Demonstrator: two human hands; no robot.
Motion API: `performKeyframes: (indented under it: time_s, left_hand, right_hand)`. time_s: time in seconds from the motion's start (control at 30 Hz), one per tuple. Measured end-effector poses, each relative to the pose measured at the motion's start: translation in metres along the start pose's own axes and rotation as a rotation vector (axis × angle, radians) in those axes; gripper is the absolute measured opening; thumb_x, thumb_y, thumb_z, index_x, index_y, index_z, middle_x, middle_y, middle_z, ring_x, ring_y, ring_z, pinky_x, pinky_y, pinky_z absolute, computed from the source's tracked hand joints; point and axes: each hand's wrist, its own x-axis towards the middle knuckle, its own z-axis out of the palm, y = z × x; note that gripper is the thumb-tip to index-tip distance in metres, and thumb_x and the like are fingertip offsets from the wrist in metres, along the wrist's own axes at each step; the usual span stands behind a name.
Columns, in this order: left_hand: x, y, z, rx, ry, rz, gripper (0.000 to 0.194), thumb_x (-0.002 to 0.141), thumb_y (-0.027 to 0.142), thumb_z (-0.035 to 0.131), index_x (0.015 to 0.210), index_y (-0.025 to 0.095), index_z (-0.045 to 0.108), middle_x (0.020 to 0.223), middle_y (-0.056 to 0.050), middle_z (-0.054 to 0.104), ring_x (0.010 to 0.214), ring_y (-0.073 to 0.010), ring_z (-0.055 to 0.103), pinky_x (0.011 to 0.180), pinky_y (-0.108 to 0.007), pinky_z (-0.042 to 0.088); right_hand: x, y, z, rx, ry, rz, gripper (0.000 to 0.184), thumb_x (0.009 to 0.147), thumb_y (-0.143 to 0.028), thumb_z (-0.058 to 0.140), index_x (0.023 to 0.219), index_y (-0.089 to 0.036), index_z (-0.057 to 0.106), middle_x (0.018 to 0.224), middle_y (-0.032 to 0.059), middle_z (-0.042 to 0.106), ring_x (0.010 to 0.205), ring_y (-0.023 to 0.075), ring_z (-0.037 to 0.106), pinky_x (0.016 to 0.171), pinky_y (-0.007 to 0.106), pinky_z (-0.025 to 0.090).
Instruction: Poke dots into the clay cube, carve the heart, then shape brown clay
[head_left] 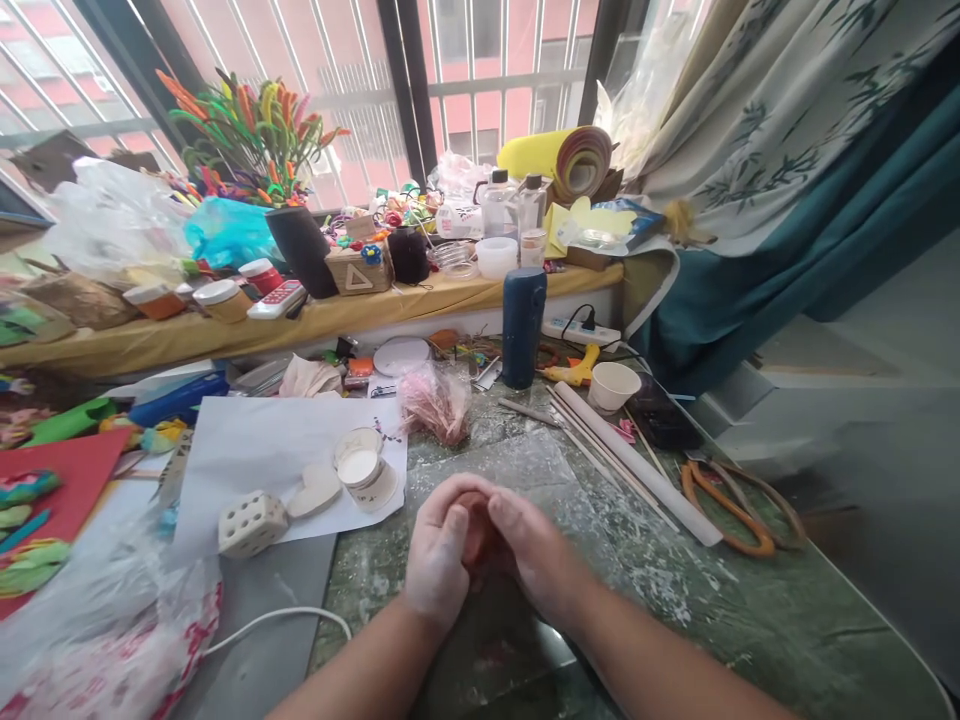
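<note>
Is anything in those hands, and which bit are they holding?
I can't tell. The left hand and right hand are cupped together; the reddish-brown patch between them could be a held lump or shaded skin.

1 left hand [436, 560] and 1 right hand [541, 555] make 2 hands, and they have 1 brown lump [478, 532]. On the surface [675, 595]: 1 die [253, 524], 1 heart [315, 492], 1 blue flask [523, 330], 1 paper cup [615, 388], 1 glue gun [579, 368], 1 pair of scissors [691, 492], 1 white tube [639, 464], 1 red sheet [75, 490]. On the ledge [420, 301]: 2 dark-capped bottles [499, 212], 1 remote control [277, 299], 1 yellow roll [540, 155], 1 blue bag [232, 235]
</note>
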Motion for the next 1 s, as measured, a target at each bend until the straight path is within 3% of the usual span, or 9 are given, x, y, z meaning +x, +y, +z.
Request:
performKeyframes:
  time_s: [0.17, 0.33, 0.4, 0.47, 0.53, 0.6, 0.67, 0.83, 1.0]
  left_hand:
    - [0.019, 0.012, -0.002, -0.256, 0.198, -0.105, 0.056, 0.084, 0.064, 0.072, 0.057, 0.017, 0.058, 0.054, 0.001, 0.057, 0.052, -0.0126, 0.057, 0.058, -0.026, 0.053]
    - [0.019, 0.012, -0.005, -0.114, 0.199, -0.001, 0.062, 0.092, 0.063, 0.062, 0.05, 0.019, 0.05, 0.046, 0.003, 0.046, 0.048, -0.0116, 0.047, 0.057, -0.025, 0.046]
    - [0.014, 0.01, -0.008, 0.128, 0.144, 0.128, 0.062, 0.095, 0.065, 0.056, 0.053, 0.019, 0.055, 0.052, 0.0, 0.051, 0.054, -0.0143, 0.051, 0.062, -0.028, 0.048]
    - [0.011, 0.01, -0.012, 0.459, -0.025, 0.277, 0.06, 0.097, 0.067, 0.05, 0.064, 0.019, 0.066, 0.065, -0.004, 0.061, 0.067, -0.0189, 0.058, 0.075, -0.034, 0.051]
    - [0.01, 0.011, -0.015, 0.704, -0.232, 0.375, 0.059, 0.098, 0.069, 0.044, 0.096, 0.02, 0.075, 0.096, -0.011, 0.071, 0.095, -0.0269, 0.064, 0.095, -0.043, 0.048]
    - [0.009, 0.011, -0.018, 0.779, -0.333, 0.43, 0.061, 0.099, 0.069, 0.041, 0.13, 0.022, 0.065, 0.131, -0.015, 0.064, 0.125, -0.0332, 0.056, 0.109, -0.049, 0.041]
    - [0.009, 0.008, -0.021, 0.752, -0.343, 0.456, 0.059, 0.101, 0.065, 0.04, 0.142, 0.025, 0.055, 0.146, -0.014, 0.055, 0.138, -0.0335, 0.047, 0.115, -0.05, 0.036]
    - [0.013, 0.001, -0.027, 0.661, -0.234, 0.48, 0.04, 0.108, 0.05, 0.037, 0.132, 0.027, 0.059, 0.132, -0.01, 0.063, 0.128, -0.028, 0.054, 0.112, -0.045, 0.038]
    - [0.013, 0.005, -0.024, 0.724, -0.247, 0.517, 0.028, 0.106, 0.041, 0.046, 0.124, 0.026, 0.062, 0.124, -0.01, 0.066, 0.12, -0.0266, 0.06, 0.106, -0.043, 0.044]
  right_hand:
    - [0.001, 0.004, 0.003, 0.113, -0.004, 0.141, 0.058, 0.086, -0.07, 0.067, 0.097, -0.013, 0.069, 0.079, 0.0069, 0.072, 0.058, 0.0165, 0.065, 0.054, 0.031, 0.057]
    - [0.001, 0.01, 0.004, 0.126, -0.008, 0.107, 0.045, 0.089, -0.058, 0.072, 0.095, -0.013, 0.072, 0.078, 0.0049, 0.071, 0.057, 0.0157, 0.065, 0.053, 0.029, 0.055]
    - [-0.001, 0.009, 0.006, 0.193, -0.044, 0.079, 0.042, 0.091, -0.056, 0.07, 0.097, -0.014, 0.072, 0.083, 0.0064, 0.073, 0.067, 0.0174, 0.068, 0.062, 0.031, 0.057]
    - [-0.002, 0.005, 0.007, 0.306, -0.066, 0.048, 0.04, 0.092, -0.055, 0.07, 0.099, -0.016, 0.073, 0.09, 0.0069, 0.075, 0.08, 0.019, 0.069, 0.073, 0.032, 0.056]
    - [-0.003, -0.001, 0.007, 0.417, -0.051, 0.036, 0.04, 0.092, -0.055, 0.069, 0.104, -0.017, 0.074, 0.096, 0.0064, 0.076, 0.087, 0.0196, 0.068, 0.081, 0.033, 0.055]
    - [-0.003, -0.008, 0.004, 0.497, -0.001, 0.055, 0.042, 0.093, -0.056, 0.066, 0.108, -0.017, 0.074, 0.096, 0.0063, 0.077, 0.088, 0.02, 0.069, 0.081, 0.033, 0.054]
    - [-0.004, -0.014, 0.001, 0.535, 0.052, 0.088, 0.045, 0.094, -0.058, 0.063, 0.103, -0.017, 0.075, 0.09, 0.0065, 0.077, 0.08, 0.0199, 0.07, 0.074, 0.032, 0.055]
    - [-0.009, -0.022, -0.003, 0.425, 0.05, 0.09, 0.054, 0.094, -0.062, 0.058, 0.066, -0.017, 0.067, 0.061, 0.0055, 0.068, 0.05, 0.0176, 0.063, 0.041, 0.022, 0.036]
    - [-0.009, -0.017, -0.003, 0.278, 0.193, 0.019, 0.053, 0.086, -0.062, 0.071, 0.057, -0.019, 0.059, 0.049, -0.0015, 0.055, 0.039, 0.013, 0.05, 0.037, 0.023, 0.031]
